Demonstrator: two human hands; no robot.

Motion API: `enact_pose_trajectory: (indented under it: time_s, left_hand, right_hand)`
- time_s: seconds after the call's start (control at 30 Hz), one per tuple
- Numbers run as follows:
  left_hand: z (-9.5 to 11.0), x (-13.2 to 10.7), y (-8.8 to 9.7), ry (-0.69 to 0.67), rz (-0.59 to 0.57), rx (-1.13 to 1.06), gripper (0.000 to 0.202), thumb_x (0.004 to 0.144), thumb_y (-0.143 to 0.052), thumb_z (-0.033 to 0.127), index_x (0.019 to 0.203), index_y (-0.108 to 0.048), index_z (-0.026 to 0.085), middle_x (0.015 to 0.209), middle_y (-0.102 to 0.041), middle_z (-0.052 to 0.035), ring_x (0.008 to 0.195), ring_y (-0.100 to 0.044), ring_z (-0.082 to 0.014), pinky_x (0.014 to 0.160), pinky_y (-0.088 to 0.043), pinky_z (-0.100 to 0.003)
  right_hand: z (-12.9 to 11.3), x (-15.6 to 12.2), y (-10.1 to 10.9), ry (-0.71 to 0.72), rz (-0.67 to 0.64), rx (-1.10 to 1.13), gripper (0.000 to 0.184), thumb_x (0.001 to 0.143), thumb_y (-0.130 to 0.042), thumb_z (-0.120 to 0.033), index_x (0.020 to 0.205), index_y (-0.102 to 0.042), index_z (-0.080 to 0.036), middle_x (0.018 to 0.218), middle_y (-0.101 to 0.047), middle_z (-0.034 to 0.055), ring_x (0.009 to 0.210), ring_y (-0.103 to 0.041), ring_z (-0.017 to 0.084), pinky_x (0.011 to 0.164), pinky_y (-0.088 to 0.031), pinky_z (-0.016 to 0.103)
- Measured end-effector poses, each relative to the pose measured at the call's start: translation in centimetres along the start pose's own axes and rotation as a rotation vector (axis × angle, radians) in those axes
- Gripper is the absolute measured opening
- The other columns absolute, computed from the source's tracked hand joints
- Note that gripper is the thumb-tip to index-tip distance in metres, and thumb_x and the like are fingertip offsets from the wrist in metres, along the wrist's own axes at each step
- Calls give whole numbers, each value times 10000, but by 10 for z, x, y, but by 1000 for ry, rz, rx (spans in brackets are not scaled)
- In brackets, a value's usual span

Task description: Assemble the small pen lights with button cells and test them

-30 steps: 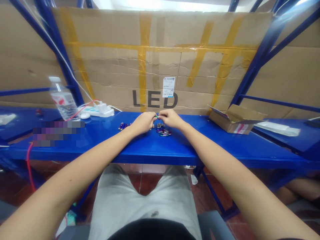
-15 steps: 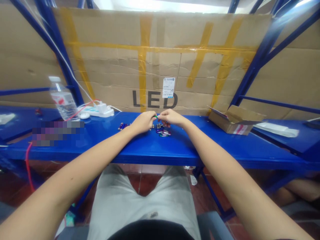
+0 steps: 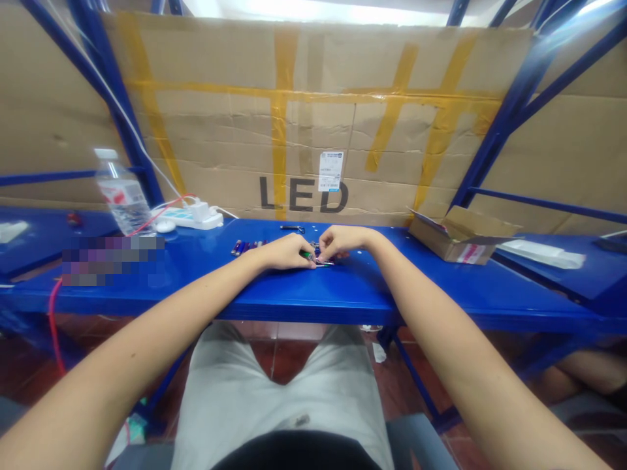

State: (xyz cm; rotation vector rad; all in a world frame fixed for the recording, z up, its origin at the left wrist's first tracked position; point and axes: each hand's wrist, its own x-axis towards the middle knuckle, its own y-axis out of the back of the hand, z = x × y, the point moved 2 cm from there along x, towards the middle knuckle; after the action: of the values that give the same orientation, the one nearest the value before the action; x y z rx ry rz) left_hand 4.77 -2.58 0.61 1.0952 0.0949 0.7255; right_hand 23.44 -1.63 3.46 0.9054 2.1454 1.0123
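Left hand (image 3: 287, 252) and right hand (image 3: 343, 240) rest close together on the blue shelf (image 3: 441, 287). The left fingertips pinch a small green piece (image 3: 308, 255). The right fingers curl over the coloured clips (image 3: 323, 263), grip unclear. A water bottle (image 3: 123, 194) stands far left and a cardboard box (image 3: 460, 234) sits to the right.

Blue metal bench (image 3: 294, 297) w/ water bottle (image 3: 125, 196) + power strip (image 3: 189, 215) at left, small clips (image 3: 246, 246) ctr, open cardboard box (image 3: 458, 238) at right.

Left hand (image 3: 287, 252) pinches green piece (image 3: 307, 255); right hand (image 3: 343, 241) just beside; blue bench (image 3: 441, 287).
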Motion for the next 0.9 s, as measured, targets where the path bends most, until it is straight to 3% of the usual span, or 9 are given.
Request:
enact_pose_trajectory:
  time_s: [0.2,0.37,0.47,0.57,0.63,0.7,0.8,0.9]
  left_hand:
    - [2,-2,1,106,-84,30,235,772,-643,336,743,-730,120,594,-578,23,542,-440,-109,539,-310,-262]
    - [0,-3,12,120,-9,-34,201,747,-643,309,740,-726,127,646,-609,11,612,-489,-123,584,-347,-256]
    - [-4,-2,20,98,48,-77,228,777,-645,348,743,-714,134,686,-631,0,655,-520,-130,627,-376,-256]
    - [-8,-1,25,120,135,-88,312,827,-630,419,693,-662,139,597,-542,22,584,-448,-108,582,-332,-255]
    - [-10,-1,27,128,187,-90,337,847,-621,435,687,-644,139,583,-527,26,568,-430,-102,572,-319,-254]
    - [-12,-2,28,146,213,-110,328,861,-608,431,735,-665,134,623,-579,10,578,-464,-108,580,-343,-254]
    - [-18,-3,30,178,256,-101,329,875,-594,433,798,-698,130,681,-637,-12,594,-503,-119,590,-370,-259]
    - [-22,-4,33,156,295,-39,335,885,-581,436,798,-700,135,709,-649,-18,633,-523,-128,621,-384,-263]
  right_hand:
    - [4,4,-3,-32,-34,-58,294,661,-805,-392,716,-607,-181,580,-567,-40,512,-474,96,508,-358,249]
    - [9,3,1,-58,-49,-65,291,676,-802,-398,748,-627,-177,615,-587,-24,514,-477,96,508,-365,250]
    - [6,-1,5,-35,85,-69,302,677,-815,-368,831,-641,-174,650,-596,-19,523,-471,92,488,-341,237]
    - [-3,-3,8,115,286,102,307,753,-761,-394,926,-631,-177,652,-556,-36,530,-449,87,488,-334,224]
    - [-7,0,5,241,325,195,304,784,-732,-397,969,-642,-174,669,-556,-37,566,-472,95,520,-361,220]
    - [-8,6,1,313,368,149,271,761,-749,-353,927,-663,-158,673,-577,-28,605,-501,106,565,-387,226]
    - [-4,16,-5,293,451,112,155,812,-680,-297,853,-672,-147,679,-632,-3,591,-539,117,596,-409,244]
    - [-4,21,-11,282,483,111,215,888,-605,-331,816,-686,-145,697,-672,26,576,-567,129,611,-429,261]
